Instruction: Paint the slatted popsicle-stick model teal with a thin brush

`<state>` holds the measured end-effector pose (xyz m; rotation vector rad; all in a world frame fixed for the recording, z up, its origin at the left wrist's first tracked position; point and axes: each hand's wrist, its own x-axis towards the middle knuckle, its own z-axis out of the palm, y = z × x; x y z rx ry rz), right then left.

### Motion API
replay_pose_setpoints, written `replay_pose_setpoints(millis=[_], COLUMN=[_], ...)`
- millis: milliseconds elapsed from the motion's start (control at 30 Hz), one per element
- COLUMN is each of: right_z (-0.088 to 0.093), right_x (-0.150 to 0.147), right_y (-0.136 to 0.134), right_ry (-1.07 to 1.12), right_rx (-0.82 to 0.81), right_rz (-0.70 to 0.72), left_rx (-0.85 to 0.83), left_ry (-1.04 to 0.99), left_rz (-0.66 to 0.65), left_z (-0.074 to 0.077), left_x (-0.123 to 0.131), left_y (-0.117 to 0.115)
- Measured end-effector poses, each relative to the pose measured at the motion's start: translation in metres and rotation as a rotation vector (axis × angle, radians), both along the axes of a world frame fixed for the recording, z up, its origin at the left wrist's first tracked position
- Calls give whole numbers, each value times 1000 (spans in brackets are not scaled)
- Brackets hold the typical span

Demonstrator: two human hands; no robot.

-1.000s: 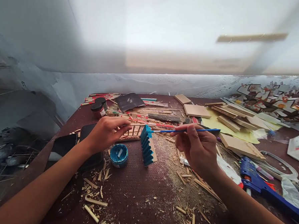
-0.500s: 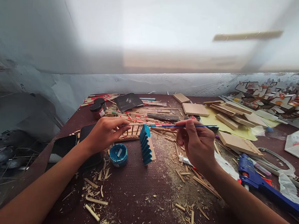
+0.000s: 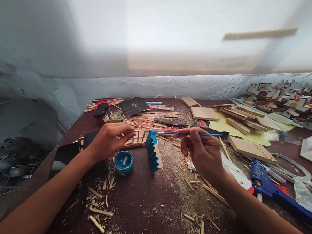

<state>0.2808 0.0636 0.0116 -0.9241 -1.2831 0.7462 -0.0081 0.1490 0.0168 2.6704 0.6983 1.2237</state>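
My left hand is closed in a pinch on the thin stick railing of a small wooden model staircase. Its zigzag steps are painted blue, while part of its side is bare wood. In my right hand is a slim blue paintbrush, gripped by the handle. The brush tip touches the top end of the staircase, near the railing. Below my left hand stands an open jar of blue paint with a pale patch showing inside.
Wood shavings and stick offcuts litter the brown table. A blue glue gun lies at right, near wooden blocks. Behind my left hand are a dark lidded jar, black sandpaper and many sticks.
My right hand has shifted slightly left and down, bringing the brush tip further onto the staircase's top end. My left hand and the staircase have hardly moved.
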Motion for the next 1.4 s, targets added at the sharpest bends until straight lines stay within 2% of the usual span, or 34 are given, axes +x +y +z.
replay_pose_setpoints(millis=[167, 300, 467, 667, 867, 1100, 1400], right_z=[-1, 0, 7, 7, 5, 9, 3], right_x=[0, 1, 1, 1, 3, 4, 6], right_y=[1, 1, 3, 3, 5, 5, 11], right_ry=[16, 4, 71, 76, 35, 120, 134], right_rx=[-2, -35, -20, -23, -10, -87, -64], right_rz=[-78, -1, -41, 30, -52, 79, 108], left_rx=[8, 15, 21, 10, 11, 17, 3], left_ry=[-3, -3, -1, 10, -1, -13, -18], left_rz=[6, 0, 3, 14, 4, -7, -16], left_z=[1, 2, 3, 3, 2, 0, 2], left_x=[1, 1, 1, 1, 1, 1, 2], left_y=[-1, -1, -2, -2, -1, 0, 0])
